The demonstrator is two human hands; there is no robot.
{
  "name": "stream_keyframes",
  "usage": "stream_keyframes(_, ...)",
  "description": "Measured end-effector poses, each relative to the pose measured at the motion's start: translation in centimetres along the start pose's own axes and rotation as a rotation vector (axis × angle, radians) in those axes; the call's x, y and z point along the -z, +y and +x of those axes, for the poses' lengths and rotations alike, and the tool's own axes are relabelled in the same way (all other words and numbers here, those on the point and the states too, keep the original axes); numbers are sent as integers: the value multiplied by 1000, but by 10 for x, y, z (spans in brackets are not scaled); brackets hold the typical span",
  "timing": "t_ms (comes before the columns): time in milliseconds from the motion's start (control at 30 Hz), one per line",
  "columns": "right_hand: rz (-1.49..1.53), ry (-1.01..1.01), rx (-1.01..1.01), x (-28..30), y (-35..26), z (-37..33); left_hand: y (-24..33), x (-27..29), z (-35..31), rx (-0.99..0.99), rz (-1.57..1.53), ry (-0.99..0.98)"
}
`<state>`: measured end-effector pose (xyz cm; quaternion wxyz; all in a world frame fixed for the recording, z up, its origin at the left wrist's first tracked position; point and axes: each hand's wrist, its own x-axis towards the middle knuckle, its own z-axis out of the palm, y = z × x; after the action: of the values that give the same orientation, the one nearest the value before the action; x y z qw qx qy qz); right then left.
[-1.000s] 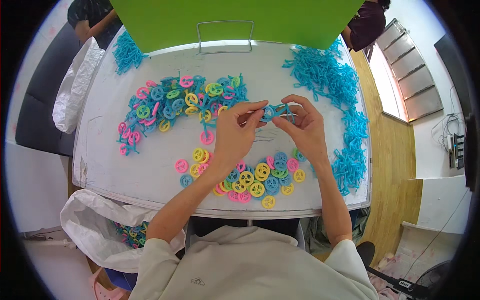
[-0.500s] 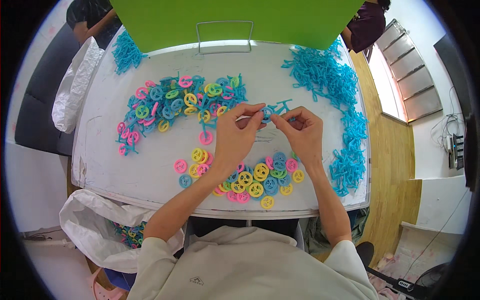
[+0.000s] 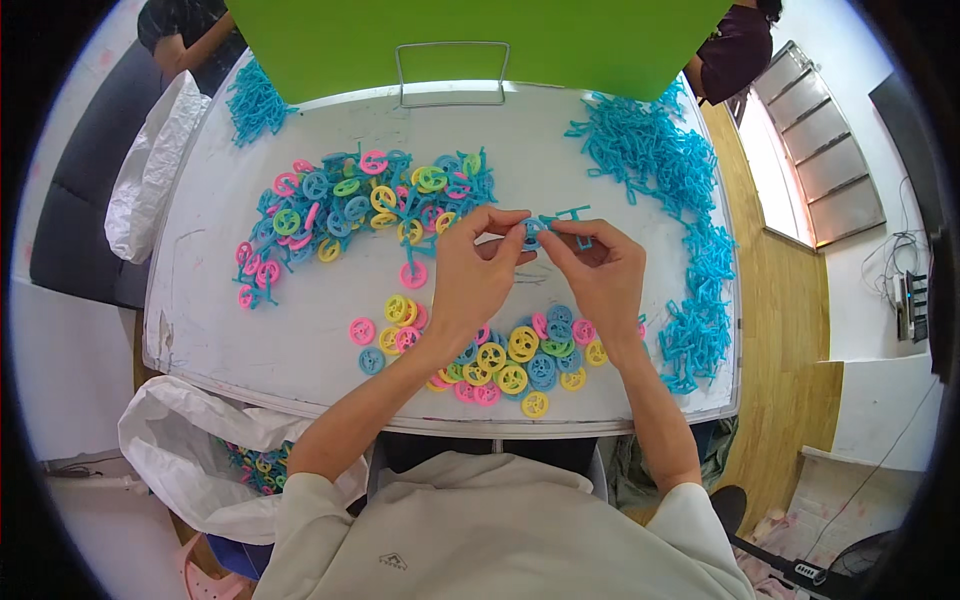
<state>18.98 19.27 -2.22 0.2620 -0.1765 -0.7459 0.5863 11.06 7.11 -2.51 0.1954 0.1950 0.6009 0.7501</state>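
Between my fingertips, over the middle of the white table, is a small blue plastic wheel (image 3: 530, 232). My left hand (image 3: 476, 268) pinches the wheel from its left side. Thumb and fingers closed, my right hand (image 3: 603, 272) grips a blue plastic frame piece (image 3: 572, 212) whose thin arms stick out above the fingers. The frame piece meets the wheel; the exact joint is hidden by my fingertips. Just below my hands lies a pile of loose wheels (image 3: 511, 378) in yellow, blue, pink and green. Beyond my left hand spreads a heap of frames with wheels fitted (image 3: 345, 208).
Loose blue frame pieces (image 3: 640, 145) run along the table's right side, with a smaller heap (image 3: 256, 105) far left. A green panel (image 3: 470, 40) with a wire handle stands at the back. White sacks (image 3: 160, 450) sit at the left. Two other people are partly visible behind.
My right hand's fingers have shifted slightly closer to the wheel, and the frame piece has tilted a little. My left hand has stayed almost in place, still pinching the wheel.
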Motion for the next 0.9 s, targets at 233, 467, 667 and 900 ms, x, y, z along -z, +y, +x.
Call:
stream_keyframes(233,-180,30,273,0,6,0,3,0,1,26,-4,23)
stream_keyframes(467,-91,-121,250,11,16,5,1,7,9,10,-123,-16)
stream_keyframes(667,-160,-75,133,15,8,5,12,3,5,-10,-16,-58)
stream_keyframes(900,183,-115,-55,8,6,3,-8,-1,2,-405,298,44)
